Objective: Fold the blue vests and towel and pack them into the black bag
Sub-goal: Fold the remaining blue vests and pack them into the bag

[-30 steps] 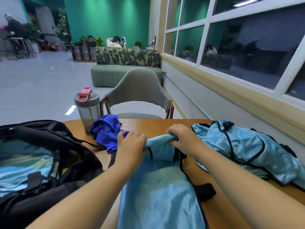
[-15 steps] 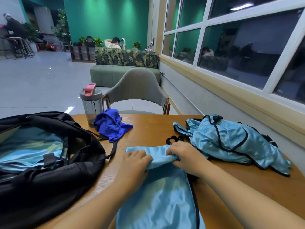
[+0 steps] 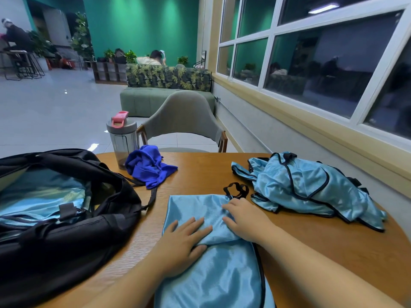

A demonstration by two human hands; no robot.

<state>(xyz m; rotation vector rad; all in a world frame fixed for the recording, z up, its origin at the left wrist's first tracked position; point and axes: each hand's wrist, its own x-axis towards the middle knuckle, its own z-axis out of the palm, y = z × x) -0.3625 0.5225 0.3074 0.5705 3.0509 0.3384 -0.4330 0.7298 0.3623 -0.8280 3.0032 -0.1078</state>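
Note:
A light blue vest (image 3: 213, 267) with black trim lies flat on the round wooden table (image 3: 333, 252) in front of me, its far end folded over toward me. My left hand (image 3: 180, 243) presses flat on the fold with straight fingers. My right hand (image 3: 246, 221) rests on the fold's right side, fingers loosely bent on the cloth. A crumpled pile of light blue vests (image 3: 311, 190) lies at the right. A dark blue towel (image 3: 149, 167) sits bunched at the back. The black bag (image 3: 66, 236) stands open at the left with light blue cloth inside.
A grey water bottle (image 3: 122, 138) with a pink lid stands behind the towel. A grey chair (image 3: 182, 116) faces me across the table. A window wall runs along the right. People sit far off in the room.
Both hands pulled the vest's far end toward me, laid it down as a fold and released it. They now lie on top of it.

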